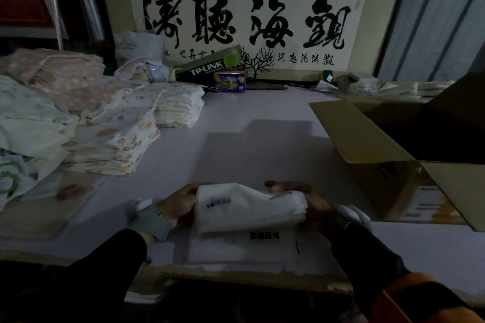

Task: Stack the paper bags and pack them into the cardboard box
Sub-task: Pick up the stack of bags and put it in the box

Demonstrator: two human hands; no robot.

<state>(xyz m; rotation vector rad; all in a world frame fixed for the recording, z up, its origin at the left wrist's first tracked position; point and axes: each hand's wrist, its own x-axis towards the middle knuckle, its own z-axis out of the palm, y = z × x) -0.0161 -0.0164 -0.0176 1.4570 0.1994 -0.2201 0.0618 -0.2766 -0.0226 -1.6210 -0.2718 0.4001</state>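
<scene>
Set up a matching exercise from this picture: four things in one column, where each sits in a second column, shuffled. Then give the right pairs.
Things:
1. white bag stack
2. cardboard box
3. TP-LINK box
4. printed piles

Places:
A. open, on the table's right side
B. on the table's left side
C. held between the left hand and right hand
D. at the back, leaning on a blue tin

Pairs: 1-C, 2-A, 3-D, 4-B
</scene>
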